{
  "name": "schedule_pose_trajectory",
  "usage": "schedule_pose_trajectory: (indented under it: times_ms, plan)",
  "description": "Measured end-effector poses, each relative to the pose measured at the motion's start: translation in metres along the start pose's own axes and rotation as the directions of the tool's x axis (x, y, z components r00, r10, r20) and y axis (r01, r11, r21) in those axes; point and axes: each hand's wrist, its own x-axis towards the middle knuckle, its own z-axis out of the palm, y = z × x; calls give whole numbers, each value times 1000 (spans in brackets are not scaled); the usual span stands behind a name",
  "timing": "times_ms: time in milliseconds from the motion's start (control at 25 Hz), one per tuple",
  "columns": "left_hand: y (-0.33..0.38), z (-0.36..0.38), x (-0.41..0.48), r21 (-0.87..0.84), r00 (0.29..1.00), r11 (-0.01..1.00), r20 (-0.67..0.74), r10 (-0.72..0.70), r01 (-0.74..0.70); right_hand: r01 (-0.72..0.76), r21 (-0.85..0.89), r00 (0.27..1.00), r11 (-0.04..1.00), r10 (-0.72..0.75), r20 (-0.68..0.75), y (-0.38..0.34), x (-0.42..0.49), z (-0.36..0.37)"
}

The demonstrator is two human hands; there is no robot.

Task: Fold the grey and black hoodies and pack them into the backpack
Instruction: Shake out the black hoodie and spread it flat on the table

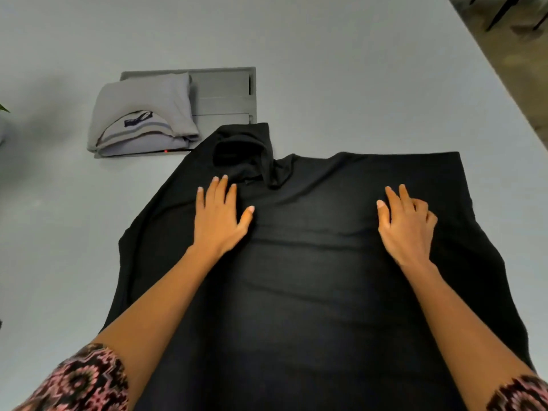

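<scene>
The black hoodie [311, 277] lies spread flat on the grey table, its hood [243, 152] bunched at the far left of the garment. My left hand [221, 215] rests flat on it just below the hood, fingers straight. My right hand [406, 223] lies on the hoodie's right part, index and middle fingers out, the outer fingers curled into the cloth. The grey hoodie [142, 114] sits folded at the far left, partly on a grey flat panel. No backpack is in view.
A grey flat panel [225, 96] with slots lies on the table [355, 69] behind the hood, under the folded grey hoodie. The table's right edge runs diagonally at the upper right, with floor and chair legs [504, 13] beyond. A leaf tip shows at the left edge.
</scene>
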Motion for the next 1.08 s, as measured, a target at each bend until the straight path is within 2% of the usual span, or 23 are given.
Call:
schedule_pose_trajectory:
  times_ms: [80,200,560,640,680,760,840,1000,1080]
  plan:
    - [21,4,29,14,997,1000,80,-22,21,-40,-23,992,999,42,121,4,31,5]
    - [34,10,69,21,982,991,132,-135,133,-97,-46,947,994,106,302,12,71,14]
    - [56,20,181,-35,911,925,189,-366,379,18,-141,977,990,13,213,39,131,26]
    - [64,18,204,-90,919,920,139,-369,382,15,-143,982,990,12,191,40,136,28]
    - [67,12,215,-156,934,921,72,-349,356,15,-143,983,990,11,182,40,136,29]
    - [70,-3,236,-266,955,935,-115,-274,236,19,-152,986,988,6,164,40,136,30]
    - [67,-14,250,-238,952,960,-228,-206,151,19,-158,987,987,6,159,41,137,29]
    - [51,-15,254,-278,929,930,-215,-302,238,15,-170,989,985,11,149,41,136,29]
    - [50,-6,238,-259,916,937,-263,-304,237,13,-170,989,985,13,149,40,136,29]
